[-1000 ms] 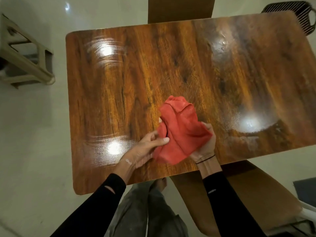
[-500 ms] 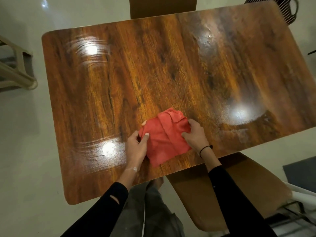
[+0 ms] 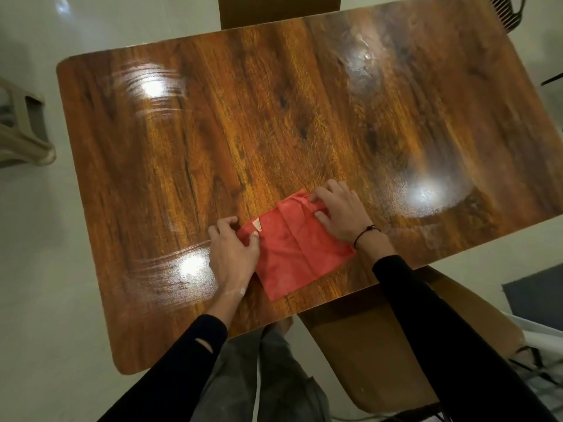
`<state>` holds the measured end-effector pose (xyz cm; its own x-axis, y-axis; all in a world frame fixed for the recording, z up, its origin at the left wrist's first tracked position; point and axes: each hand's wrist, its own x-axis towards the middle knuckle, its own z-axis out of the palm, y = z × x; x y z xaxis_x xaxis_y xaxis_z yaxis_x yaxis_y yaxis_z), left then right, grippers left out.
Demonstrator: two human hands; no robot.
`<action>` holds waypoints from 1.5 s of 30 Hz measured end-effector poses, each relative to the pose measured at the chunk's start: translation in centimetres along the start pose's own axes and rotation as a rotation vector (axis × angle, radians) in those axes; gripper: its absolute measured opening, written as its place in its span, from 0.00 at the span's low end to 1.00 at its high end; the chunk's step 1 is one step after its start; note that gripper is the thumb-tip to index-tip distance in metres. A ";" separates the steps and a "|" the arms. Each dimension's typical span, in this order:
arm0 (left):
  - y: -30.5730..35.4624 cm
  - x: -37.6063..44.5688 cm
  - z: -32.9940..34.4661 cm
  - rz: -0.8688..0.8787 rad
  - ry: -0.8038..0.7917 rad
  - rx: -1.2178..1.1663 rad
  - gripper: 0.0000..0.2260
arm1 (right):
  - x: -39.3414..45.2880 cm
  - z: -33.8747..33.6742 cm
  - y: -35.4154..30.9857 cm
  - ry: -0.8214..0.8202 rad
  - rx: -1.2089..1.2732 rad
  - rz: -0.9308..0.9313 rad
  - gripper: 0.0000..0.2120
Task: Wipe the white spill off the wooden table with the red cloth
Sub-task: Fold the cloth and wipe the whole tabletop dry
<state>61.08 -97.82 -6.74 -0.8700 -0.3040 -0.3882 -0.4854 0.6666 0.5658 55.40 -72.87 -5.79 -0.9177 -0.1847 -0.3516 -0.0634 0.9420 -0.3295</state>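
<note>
The red cloth lies nearly flat on the wooden table, close to its near edge. My left hand pinches the cloth's left corner, thumb on top beside a small pale tag. My right hand grips the bunched far right corner with curled fingers. Hazy whitish smears show on the table to the right of the cloth, and faint streaks lie to the left, mixed with lamp glare. A white smudge sits on my left wrist.
A brown chair stands under the near right edge, and another chair back is at the far side. A beige plastic stool stands on the pale floor at the left. A dark grille object is at the far right corner.
The cloth was held up bunched between both hands; it has come down onto the table and been spread out flat. Both hands have moved apart to its corners.
</note>
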 end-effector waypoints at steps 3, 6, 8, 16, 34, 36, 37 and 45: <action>0.4 0.8 -0.4 -0.008 -0.030 0.087 0.13 | 1.1 -0.3 0.7 0.093 0.260 0.141 0.01; 0.6 1.5 -1.0 -0.021 -0.072 0.090 0.07 | 1.9 0.1 0.7 0.226 0.269 0.381 0.13; 0.8 2.0 -1.3 -0.064 -0.111 0.005 0.07 | 1.0 0.3 0.0 0.364 0.225 0.462 0.17; 1.4 4.0 -1.7 -0.088 -0.362 0.041 0.17 | -11.3 8.8 -13.1 -0.082 0.072 0.213 0.32; 7.4 5.9 -1.4 -0.352 -0.802 -0.006 0.09 | -11.8 3.0 -8.6 0.185 0.346 0.412 0.04; 9.4 6.4 -1.0 -0.402 -0.794 -0.219 0.12 | -10.9 1.8 -6.5 0.230 0.380 0.489 0.05; 10.4 6.5 -0.7 -0.416 -0.758 -0.376 0.12 | -10.3 1.3 -5.3 0.244 0.382 0.538 0.06; 10.6 6.8 0.3 -0.179 -0.260 -0.832 0.10 | -7.6 1.8 -2.9 0.158 0.070 0.597 0.30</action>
<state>50.06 -92.58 -3.60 -0.7767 -0.1251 -0.6173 -0.6062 -0.1174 0.7866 63.29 -74.64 -3.72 -0.8342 0.4171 -0.3608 0.4997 0.8484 -0.1746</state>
